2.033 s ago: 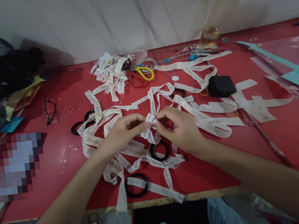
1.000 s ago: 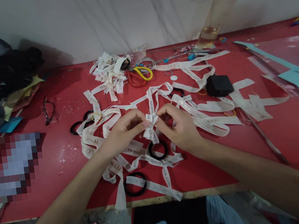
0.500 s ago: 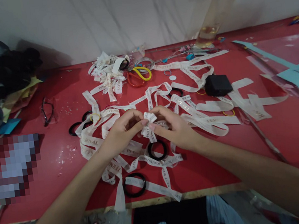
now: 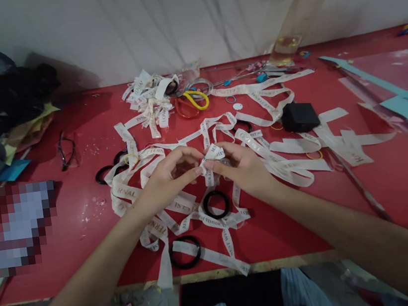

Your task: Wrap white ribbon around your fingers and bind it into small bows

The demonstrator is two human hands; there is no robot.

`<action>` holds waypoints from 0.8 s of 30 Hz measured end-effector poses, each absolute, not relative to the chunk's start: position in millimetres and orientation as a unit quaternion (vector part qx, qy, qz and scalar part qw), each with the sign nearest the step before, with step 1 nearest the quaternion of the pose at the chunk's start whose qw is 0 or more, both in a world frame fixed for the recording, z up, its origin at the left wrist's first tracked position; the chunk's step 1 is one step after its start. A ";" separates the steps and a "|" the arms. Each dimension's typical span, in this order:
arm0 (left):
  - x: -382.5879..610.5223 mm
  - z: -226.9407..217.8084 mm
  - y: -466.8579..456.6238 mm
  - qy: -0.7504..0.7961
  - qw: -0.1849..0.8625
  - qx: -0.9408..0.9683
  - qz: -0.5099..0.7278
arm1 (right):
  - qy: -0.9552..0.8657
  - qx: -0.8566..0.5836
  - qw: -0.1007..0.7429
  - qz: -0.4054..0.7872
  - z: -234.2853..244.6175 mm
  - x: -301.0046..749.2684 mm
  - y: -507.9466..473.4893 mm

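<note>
Both hands meet over the middle of the red table, pinching one white printed ribbon [image 4: 214, 152] that is folded at their fingertips. My left hand [image 4: 176, 169] grips it from the left with thumb and fingers. From the right, my right hand [image 4: 241, 165] presses its thumb on the fold. A tail of the ribbon hangs below the fingers. Just beneath lies a black ring [image 4: 216, 205], and nearer the front edge another black ring [image 4: 185, 252] has a loose ribbon strip [image 4: 218, 259] across it. More printed ribbons [image 4: 126, 192] spread around both hands.
A black box [image 4: 300, 116] sits on ribbons to the right. Farther back are yellow-and-red-handled scissors [image 4: 197, 99] and a heap of ribbon pieces [image 4: 147, 95]. Glasses [image 4: 66, 151] and a blurred phone-like slab [image 4: 24, 227] lie left. Light-blue strips [image 4: 407, 96] lie far right.
The folded ribbon has turned between my fingers, and its top loop now stands larger and tilts right. My left fingertips have shifted slightly, and the view has moved a little.
</note>
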State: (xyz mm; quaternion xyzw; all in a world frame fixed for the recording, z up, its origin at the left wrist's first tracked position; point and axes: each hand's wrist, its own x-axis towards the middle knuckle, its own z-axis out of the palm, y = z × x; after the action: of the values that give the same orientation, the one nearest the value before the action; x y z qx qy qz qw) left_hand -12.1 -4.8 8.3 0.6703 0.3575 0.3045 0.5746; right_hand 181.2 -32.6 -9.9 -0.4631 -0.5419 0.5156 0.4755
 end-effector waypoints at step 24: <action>-17.3 18.4 0.6 0.369 0.613 0.639 0.283 | -0.497 -0.429 0.380 0.651 4.0 186.3 -30.3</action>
State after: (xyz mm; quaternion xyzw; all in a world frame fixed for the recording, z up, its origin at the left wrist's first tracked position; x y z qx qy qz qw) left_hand -17.3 0.6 18.4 0.6390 0.3692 0.2832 0.6125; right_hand 186.3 -30.3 4.0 -0.4291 -0.4969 0.6513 0.3805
